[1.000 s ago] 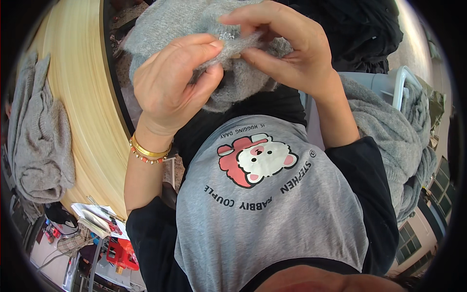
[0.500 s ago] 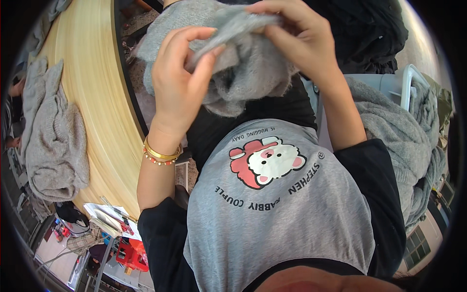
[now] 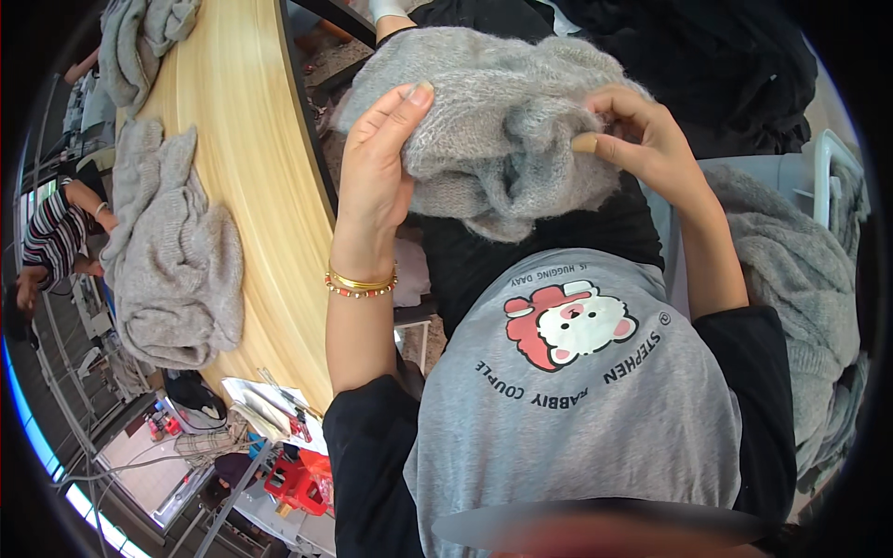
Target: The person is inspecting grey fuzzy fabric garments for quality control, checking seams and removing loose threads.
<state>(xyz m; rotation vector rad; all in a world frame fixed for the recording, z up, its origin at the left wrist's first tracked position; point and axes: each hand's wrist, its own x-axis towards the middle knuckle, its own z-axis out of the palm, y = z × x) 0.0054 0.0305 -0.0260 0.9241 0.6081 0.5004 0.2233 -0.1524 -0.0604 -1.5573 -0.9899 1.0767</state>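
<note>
A bunched grey fuzzy knit garment [image 3: 502,84] lies across my lap, its folds gathered around a dark hollow near the middle. My left hand [image 3: 379,149] is closed on the garment's left side, thumb on top and the other fingers partly hidden behind the cloth. At the right side, my right hand [image 3: 646,139] has its thumb and curled fingers on a raised fold of the same knit. The fingertips there are partly sunk in the fuzzy fabric.
To my left runs a light wooden table [image 3: 270,186] bearing grey knit garments [image 3: 177,251]. On my right, a pale bin [image 3: 823,181] holds more grey knitwear [image 3: 786,270]. Black cloth [image 3: 707,65] is piled beyond my right hand. Another person's striped sleeve [image 3: 60,228] shows at far left.
My hands have moved apart. The strip of knit that was raised between them has come down onto the garment. The whole view has shifted, so everything sits further right.
</note>
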